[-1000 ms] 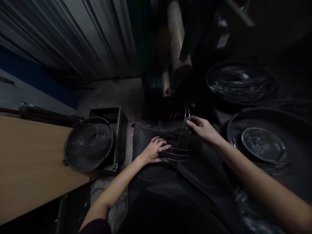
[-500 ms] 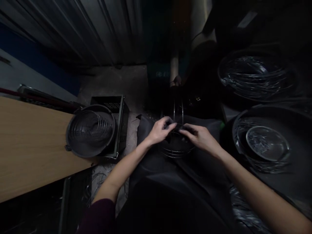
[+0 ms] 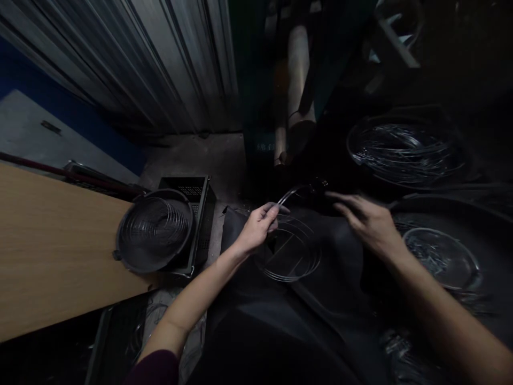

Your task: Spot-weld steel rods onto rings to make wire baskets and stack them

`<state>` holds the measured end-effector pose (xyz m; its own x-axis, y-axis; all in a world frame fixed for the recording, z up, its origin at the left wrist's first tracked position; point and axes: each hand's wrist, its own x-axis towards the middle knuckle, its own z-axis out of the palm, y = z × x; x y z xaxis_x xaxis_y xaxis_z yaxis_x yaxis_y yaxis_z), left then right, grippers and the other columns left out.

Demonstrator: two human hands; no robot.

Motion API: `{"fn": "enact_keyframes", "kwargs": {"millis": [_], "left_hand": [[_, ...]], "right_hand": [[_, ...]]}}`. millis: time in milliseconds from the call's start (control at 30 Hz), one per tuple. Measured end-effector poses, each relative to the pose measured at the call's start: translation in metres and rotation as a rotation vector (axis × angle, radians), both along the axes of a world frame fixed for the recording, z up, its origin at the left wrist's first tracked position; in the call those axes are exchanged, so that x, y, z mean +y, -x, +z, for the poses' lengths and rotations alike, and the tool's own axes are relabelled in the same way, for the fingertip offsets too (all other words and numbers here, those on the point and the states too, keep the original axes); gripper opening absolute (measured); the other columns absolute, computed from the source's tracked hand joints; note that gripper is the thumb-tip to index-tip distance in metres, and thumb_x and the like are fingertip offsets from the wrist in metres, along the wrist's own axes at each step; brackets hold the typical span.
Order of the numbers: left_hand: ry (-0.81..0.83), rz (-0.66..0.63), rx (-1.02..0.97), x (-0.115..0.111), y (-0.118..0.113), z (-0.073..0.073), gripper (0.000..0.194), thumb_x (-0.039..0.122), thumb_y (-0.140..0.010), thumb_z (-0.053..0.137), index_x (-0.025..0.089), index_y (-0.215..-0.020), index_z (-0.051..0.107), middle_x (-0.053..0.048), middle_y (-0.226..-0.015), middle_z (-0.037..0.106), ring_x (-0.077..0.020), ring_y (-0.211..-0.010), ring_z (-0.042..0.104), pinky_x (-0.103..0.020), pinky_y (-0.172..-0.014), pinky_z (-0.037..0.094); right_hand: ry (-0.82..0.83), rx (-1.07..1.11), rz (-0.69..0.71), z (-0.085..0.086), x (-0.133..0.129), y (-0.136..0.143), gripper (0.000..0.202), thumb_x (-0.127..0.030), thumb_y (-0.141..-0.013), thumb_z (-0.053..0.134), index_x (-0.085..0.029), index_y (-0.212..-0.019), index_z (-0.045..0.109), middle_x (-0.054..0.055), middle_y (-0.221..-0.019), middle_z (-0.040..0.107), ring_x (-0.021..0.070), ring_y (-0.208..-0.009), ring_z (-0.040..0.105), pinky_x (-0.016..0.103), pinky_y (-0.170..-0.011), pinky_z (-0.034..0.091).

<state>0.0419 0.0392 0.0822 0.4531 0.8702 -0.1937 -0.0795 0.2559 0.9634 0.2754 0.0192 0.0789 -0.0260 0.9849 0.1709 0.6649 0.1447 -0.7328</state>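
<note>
Wire rings (image 3: 286, 278) on my lap, hands apart

The rings lie on the dark cloth (image 3: 339, 251) across my lap, below my hands. My left hand (image 3: 256, 230) is clamped on curved wires (image 3: 289, 195), between thumb and fingers; whether these join the rings, I cannot tell. My right hand (image 3: 372, 222), slightly blurred, is open, well apart from my left. At left, a black tub (image 3: 138, 259) holds coiled wire (image 3: 172, 216); at right, a round bowl (image 3: 460, 254) holds small metal pieces (image 3: 427, 255).
</note>
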Motion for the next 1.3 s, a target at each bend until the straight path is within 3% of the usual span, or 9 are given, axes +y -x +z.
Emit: {"fn": "enact_keyframes", "kwargs": {"millis": [67, 167, 333, 467, 600, 767, 867, 1033, 1300], "left_hand": [[-0.027, -0.114, 0.041, 0.000, 0.012, 0.012, 0.044, 0.054, -0.086, 0.052, 0.011, -0.089, 0.064, 0.006, -0.055, 0.034, -0.0039, -0.048, 0.029, -0.017, -0.046, 0.023], [-0.073, -0.094, 0.074, 0.008, 0.023, 0.022, 0.043, 0.053, -0.085, 0.055, 0.011, -0.083, 0.064, 0.005, -0.059, 0.037, -0.0034, -0.050, 0.031, -0.017, -0.047, 0.023], [0.093, -0.076, -0.024, 0.021, 0.032, 0.004, 0.043, 0.056, -0.081, 0.059, 0.012, -0.080, 0.060, 0.010, -0.049, 0.022, -0.0026, -0.041, 0.016, -0.016, -0.040, 0.014], [0.120, -0.111, 0.087, 0.021, 0.034, -0.030, 0.046, 0.058, -0.083, 0.053, 0.013, -0.083, 0.062, 0.011, -0.045, 0.024, -0.0044, -0.037, 0.021, -0.017, -0.040, 0.022], [-0.397, -0.027, 0.518, 0.027, 0.021, -0.051, 0.038, 0.043, -0.093, 0.045, 0.016, -0.106, 0.067, -0.002, -0.079, 0.065, -0.0111, -0.073, 0.060, -0.021, -0.070, 0.045], [-0.835, -0.312, 1.044, 0.051, 0.002, -0.052, 0.042, 0.026, -0.096, 0.037, 0.030, -0.136, 0.049, -0.003, -0.101, 0.066, -0.0142, -0.088, 0.063, -0.022, -0.069, 0.044], [-0.909, -0.424, 1.211, 0.063, 0.002, -0.050, 0.047, 0.018, -0.094, 0.036, 0.029, -0.139, 0.045, -0.006, -0.102, 0.067, -0.0172, -0.086, 0.065, -0.025, -0.065, 0.043], [-0.924, -0.440, 1.280, 0.078, 0.006, -0.026, 0.050, 0.017, -0.091, 0.039, 0.030, -0.139, 0.044, -0.007, -0.104, 0.069, -0.0193, -0.087, 0.065, -0.027, -0.069, 0.045], [-0.948, -0.359, 1.243, 0.092, 0.009, 0.015, 0.043, 0.021, -0.096, 0.034, 0.027, -0.136, 0.047, -0.007, -0.109, 0.067, -0.0176, -0.091, 0.065, -0.025, -0.070, 0.046]], "right_hand": [[-0.005, 0.018, 0.059, 0.012, 0.012, -0.012, 0.039, -0.039, -0.089, 0.050, -0.026, -0.123, 0.064, 0.004, -0.127, 0.061, 0.0243, -0.119, 0.055, 0.041, -0.105, 0.040], [0.190, 0.150, 0.206, 0.030, 0.019, -0.013, 0.045, -0.044, -0.090, 0.049, -0.025, -0.128, 0.060, 0.004, -0.126, 0.062, 0.0244, -0.119, 0.055, 0.040, -0.104, 0.042], [0.464, 0.317, 0.144, 0.043, 0.012, -0.003, 0.049, -0.055, -0.077, 0.065, -0.019, -0.110, 0.071, 0.007, -0.105, 0.071, 0.0263, -0.103, 0.063, 0.039, -0.093, 0.050], [0.794, 0.500, 0.096, 0.019, 0.013, -0.003, 0.050, -0.055, -0.062, 0.078, -0.014, -0.089, 0.072, 0.006, -0.077, 0.069, 0.0179, -0.071, 0.065, 0.032, -0.071, 0.055], [0.881, 0.595, -0.011, -0.017, 0.019, -0.003, 0.046, -0.048, -0.057, 0.083, -0.014, -0.082, 0.065, 0.003, -0.068, 0.064, 0.0124, -0.059, 0.060, 0.026, -0.060, 0.052], [0.474, 0.043, -0.012, -0.034, 0.018, 0.012, 0.029, -0.040, -0.086, 0.057, -0.016, -0.098, 0.068, 0.008, -0.087, 0.069, 0.0210, -0.079, 0.066, 0.031, -0.072, 0.052], [0.233, -0.429, 0.027, -0.035, 0.016, 0.026, 0.034, -0.027, -0.093, 0.043, -0.018, -0.117, 0.064, 0.010, -0.103, 0.069, 0.0237, -0.089, 0.066, 0.031, -0.074, 0.049], [0.201, -0.960, 0.147, -0.021, 0.032, 0.039, 0.057, -0.015, -0.092, 0.034, -0.023, -0.148, 0.032, 0.011, -0.094, 0.067, 0.0217, -0.068, 0.065, 0.028, -0.056, 0.043], [0.105, -1.149, 0.162, 0.021, 0.057, 0.040, 0.055, -0.013, -0.093, 0.026, -0.021, -0.147, 0.035, 0.015, -0.096, 0.063, 0.0217, -0.065, 0.063, 0.026, -0.051, 0.033]]}}
